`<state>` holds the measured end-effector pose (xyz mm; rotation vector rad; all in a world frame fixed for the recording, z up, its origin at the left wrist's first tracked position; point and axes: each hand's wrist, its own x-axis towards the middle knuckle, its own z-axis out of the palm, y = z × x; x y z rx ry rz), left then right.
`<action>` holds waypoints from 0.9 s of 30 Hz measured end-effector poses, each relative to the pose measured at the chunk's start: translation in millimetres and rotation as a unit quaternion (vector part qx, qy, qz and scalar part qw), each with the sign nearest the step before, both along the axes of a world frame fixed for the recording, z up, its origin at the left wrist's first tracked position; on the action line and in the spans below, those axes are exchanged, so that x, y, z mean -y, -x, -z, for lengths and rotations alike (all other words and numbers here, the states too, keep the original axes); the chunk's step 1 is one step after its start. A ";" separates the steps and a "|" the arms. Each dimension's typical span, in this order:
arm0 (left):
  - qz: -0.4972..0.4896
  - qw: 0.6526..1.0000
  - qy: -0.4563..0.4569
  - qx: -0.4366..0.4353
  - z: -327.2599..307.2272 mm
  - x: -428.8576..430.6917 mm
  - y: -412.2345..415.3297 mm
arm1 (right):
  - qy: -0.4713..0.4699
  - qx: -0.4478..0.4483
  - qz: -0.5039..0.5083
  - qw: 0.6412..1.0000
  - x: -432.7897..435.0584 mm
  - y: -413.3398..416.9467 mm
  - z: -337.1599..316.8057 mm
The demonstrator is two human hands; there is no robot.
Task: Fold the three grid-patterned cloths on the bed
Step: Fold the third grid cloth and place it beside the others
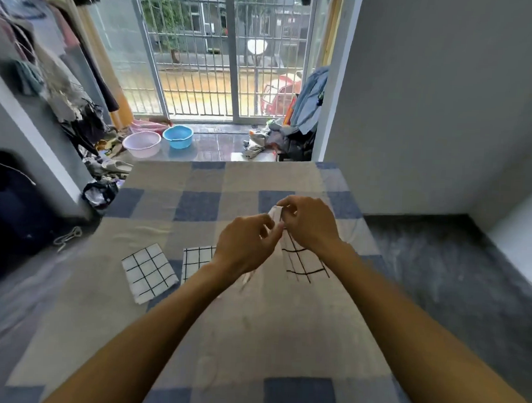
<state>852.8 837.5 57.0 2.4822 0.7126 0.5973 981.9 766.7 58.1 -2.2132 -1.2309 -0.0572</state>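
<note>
The bed (252, 338), under a blue and beige checked cover, carries the whole job, and its soft cover is the first risk: it gives no firm backing for pressing a crease, so a fold laid down here may spring open. Two cloths lie flat on it, the left cloth (149, 272) a small skewed square and the mid cloth (196, 260) just beside it, partly hidden under the left forearm; both look folded, though I cannot be sure of the hidden part. The held cloth (301, 260) hangs in the air above the bed's right half, gathered narrow at the top and spreading below. Hanging bunched like this, its corners may not meet, and the fold would come out crooked. It is also near the bed's right edge, so a drop could send it to the floor. The right hand (309, 224) and left hand (247, 246) are close together, each grip pinching the top edge. If either pinch loosens, the cloth collapses. A lowered left forearm could drag the mid cloth open.
</note>
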 end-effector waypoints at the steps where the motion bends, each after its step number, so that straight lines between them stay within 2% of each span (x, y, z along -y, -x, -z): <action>1: 0.022 1.000 0.014 0.008 -6.7 -0.5 3.6 | -0.011 -0.019 -0.013 1.000 -0.9 -1.8 -7.4; 3: 0.032 0.998 0.022 0.059 -15.0 -6.2 10.3 | -0.013 -0.042 -0.040 0.998 -0.2 -5.7 -19.6; 6: -0.024 0.988 0.009 0.151 -25.9 -24.8 17.5 | -0.010 -0.071 -0.075 0.995 1.3 -5.7 -36.8; 11: 0.007 0.992 -0.033 0.123 -37.3 -44.4 21.4 | -0.038 -0.120 -0.141 0.982 -1.9 1.8 -55.0; 15: 0.041 0.988 -0.017 0.146 -42.1 -39.2 21.7 | -0.079 -0.128 -0.172 0.974 -0.3 8.3 -69.7; 20: 0.039 0.980 -0.011 0.193 -49.4 -36.5 24.2 | -0.095 -0.144 -0.156 0.973 5.9 7.6 -78.8; 23: 0.025 0.981 -0.042 0.186 -51.7 -40.8 23.4 | -0.176 -0.151 -0.094 0.968 9.5 8.7 -80.3; 25: 0.029 0.982 -0.071 0.173 -52.8 -43.5 21.6 | -0.230 -0.124 -0.076 0.962 9.4 11.9 -81.3; 27: 0.038 0.980 -0.111 0.160 -54.7 -43.6 18.4 | -0.192 -0.009 -0.101 0.976 4.2 11.3 -81.1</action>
